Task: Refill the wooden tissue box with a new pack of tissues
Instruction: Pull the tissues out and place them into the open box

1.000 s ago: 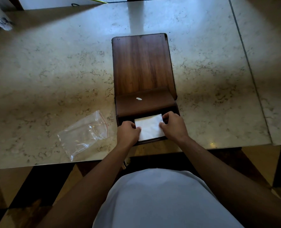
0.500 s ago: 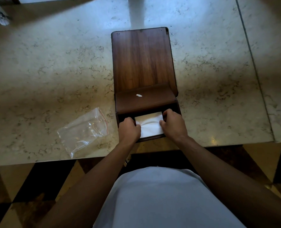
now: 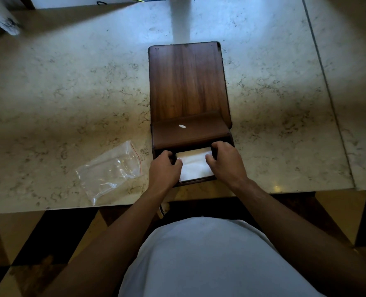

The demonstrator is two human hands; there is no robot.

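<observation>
The box [image 3: 189, 86] lies on the table [image 3: 70, 86] with its near end open, and the tissues [image 3: 193, 165] sit in that opening, part way in. The left hand [image 3: 165, 170] and right hand [image 3: 226, 162] flank the stack, fingers curled and pressing its left and right edges. The stack looks light, soft and easily creased, so holding its side edges seems best. An empty bag [image 3: 111, 170] lies just left of the box.

The dark wooden tissue box [image 3: 188, 99] is laid flat on the marble table [image 3: 70, 82], its open end turned to six o'clock. A white stack of tissues [image 3: 193, 166] is seen partly inside that opening, lying flat.
</observation>
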